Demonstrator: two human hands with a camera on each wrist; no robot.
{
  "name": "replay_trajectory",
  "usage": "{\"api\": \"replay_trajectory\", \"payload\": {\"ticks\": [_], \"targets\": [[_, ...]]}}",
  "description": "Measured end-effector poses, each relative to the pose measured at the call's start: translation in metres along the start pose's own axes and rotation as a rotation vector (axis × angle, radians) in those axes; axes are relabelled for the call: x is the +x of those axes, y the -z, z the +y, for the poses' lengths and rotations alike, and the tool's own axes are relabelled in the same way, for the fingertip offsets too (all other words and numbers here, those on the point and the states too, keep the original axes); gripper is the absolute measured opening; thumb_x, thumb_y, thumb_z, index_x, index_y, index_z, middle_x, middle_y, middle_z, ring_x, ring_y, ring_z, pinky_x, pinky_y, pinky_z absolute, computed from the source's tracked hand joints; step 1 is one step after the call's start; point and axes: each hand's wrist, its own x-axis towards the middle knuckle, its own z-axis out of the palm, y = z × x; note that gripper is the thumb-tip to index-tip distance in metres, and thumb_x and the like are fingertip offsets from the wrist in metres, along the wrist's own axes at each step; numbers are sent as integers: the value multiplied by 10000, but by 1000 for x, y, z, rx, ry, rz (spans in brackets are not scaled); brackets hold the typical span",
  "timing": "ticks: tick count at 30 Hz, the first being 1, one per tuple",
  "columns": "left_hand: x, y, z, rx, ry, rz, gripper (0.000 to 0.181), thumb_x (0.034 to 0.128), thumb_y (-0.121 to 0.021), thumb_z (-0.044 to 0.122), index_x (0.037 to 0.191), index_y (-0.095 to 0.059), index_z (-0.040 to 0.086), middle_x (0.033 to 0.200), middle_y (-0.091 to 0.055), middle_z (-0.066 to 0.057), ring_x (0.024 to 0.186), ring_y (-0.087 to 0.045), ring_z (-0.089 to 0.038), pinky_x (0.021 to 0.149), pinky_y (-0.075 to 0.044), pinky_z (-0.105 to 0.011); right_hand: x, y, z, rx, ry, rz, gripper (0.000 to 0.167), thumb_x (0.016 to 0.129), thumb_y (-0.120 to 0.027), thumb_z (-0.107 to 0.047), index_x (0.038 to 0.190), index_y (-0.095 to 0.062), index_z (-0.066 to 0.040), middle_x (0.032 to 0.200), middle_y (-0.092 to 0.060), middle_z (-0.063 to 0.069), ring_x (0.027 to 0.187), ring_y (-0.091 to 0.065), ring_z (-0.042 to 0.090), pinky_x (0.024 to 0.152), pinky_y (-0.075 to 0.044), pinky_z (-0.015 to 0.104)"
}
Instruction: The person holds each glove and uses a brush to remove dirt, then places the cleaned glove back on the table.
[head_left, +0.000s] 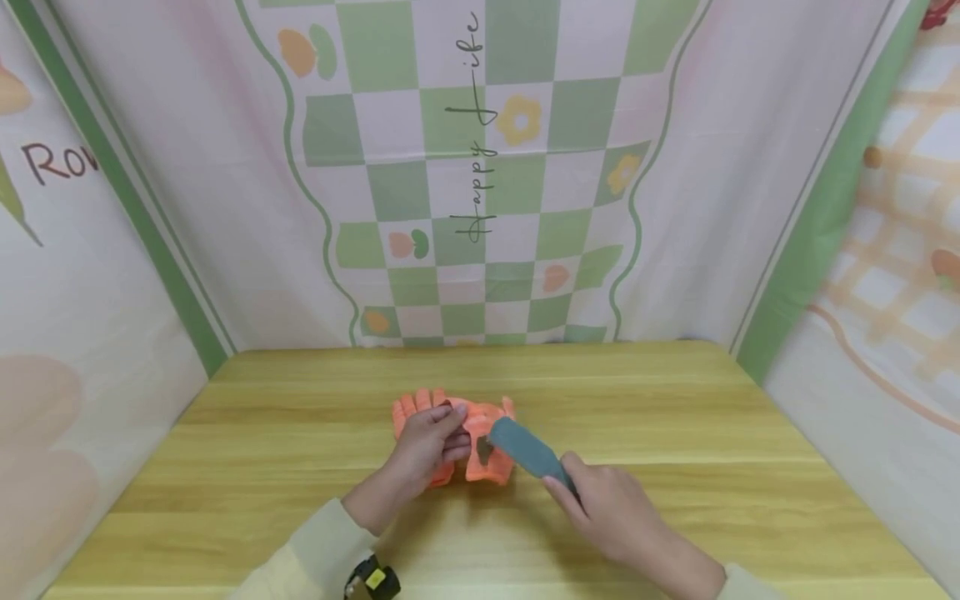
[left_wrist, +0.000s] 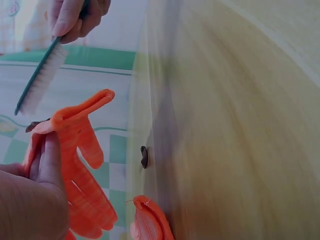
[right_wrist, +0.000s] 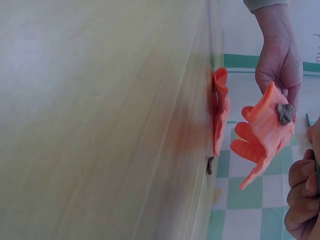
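My left hand [head_left: 420,454] pinches the cuff end of an orange glove [head_left: 491,472], holding it up off the table; its fingers hang down in the left wrist view [left_wrist: 90,200]. A dark brown clump [right_wrist: 285,114] sticks to the glove's upper side. My right hand [head_left: 615,510] grips a teal brush [head_left: 531,448] with pale bristles [left_wrist: 47,77]. The brush head is over the held glove in the head view; in the left wrist view a small gap shows between bristles and glove. A second orange glove [head_left: 406,406] lies on the table, partly behind my left hand.
A small dark piece [left_wrist: 144,157] lies on the wooden table [head_left: 300,400] near the second glove. Printed cloth [head_left: 450,183] hangs behind the table and at both sides. A black object with a yellow patch [head_left: 375,577] is beside my left sleeve.
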Motion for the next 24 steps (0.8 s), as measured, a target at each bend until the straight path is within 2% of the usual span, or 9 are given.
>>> {"api": "replay_trajectory", "payload": {"ticks": [3,7,12,15,21,24], "targets": [[-1,0,0,9,-1,-20,273,995,-575,152,740,-527,68,663,-551,-16,602,-590,-89,657,-578,-266,2,-1,-4,6,27,-19,241,983,-593,-256,794,-467,-174,576,-309,-164,461,-248,-42,383,-274,154],[-1,-1,0,32,-2,-43,324,985,-581,97,690,-447,79,730,-565,-29,624,-571,-87,684,-579,-270,3,-1,-7,13,21,-46,241,988,-584,-264,797,-474,-166,573,-315,-160,460,-250,-43,383,-277,151],[-2,-2,0,56,-17,-58,255,963,-597,41,723,-512,59,773,-618,-45,683,-629,-98,728,-584,-301,3,-1,-7,-8,12,-39,239,986,-585,-264,801,-479,-156,570,-318,-157,455,-254,-34,377,-276,157],[-2,-2,-1,70,-43,-73,230,953,-597,14,734,-532,42,777,-628,-58,728,-648,-114,745,-583,-315,3,0,-6,-18,9,-42,239,985,-587,-264,803,-483,-151,568,-319,-155,452,-254,-32,375,-275,157],[-4,-2,-2,96,-117,-84,354,954,-591,10,659,-400,54,732,-518,-59,705,-590,-110,717,-570,-288,2,1,-3,-22,-15,-71,235,984,-591,-261,806,-485,-152,564,-327,-147,451,-257,-28,378,-281,161],[-5,-2,-2,103,-127,-76,353,953,-594,13,659,-404,55,764,-561,-70,744,-637,-120,736,-578,-305,2,1,-2,-26,-18,-75,238,983,-593,-262,805,-478,-155,562,-326,-146,450,-257,-25,379,-279,165]]}}
